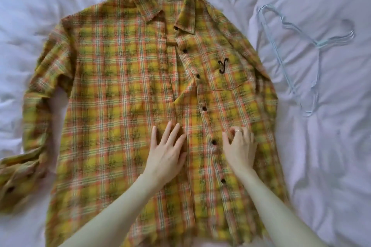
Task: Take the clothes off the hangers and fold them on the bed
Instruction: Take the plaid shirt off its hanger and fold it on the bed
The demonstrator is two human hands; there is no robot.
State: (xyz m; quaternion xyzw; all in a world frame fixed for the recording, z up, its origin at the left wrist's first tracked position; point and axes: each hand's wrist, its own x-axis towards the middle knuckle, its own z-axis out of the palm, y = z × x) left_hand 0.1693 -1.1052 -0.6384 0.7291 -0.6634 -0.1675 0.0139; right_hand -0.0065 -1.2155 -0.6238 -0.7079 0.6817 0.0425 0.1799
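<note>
The yellow plaid shirt (128, 90) lies spread face up on the white bed (331, 146), off its hanger, collar at the far end. The left hand (166, 150) presses flat on the front, fingers straight. Just beside it, across the button placket, the right hand (240, 147) rests with fingers curled, apparently pinching the cloth. The pale blue hangers (297, 56) lie to the right, apart from the shirt.
</note>
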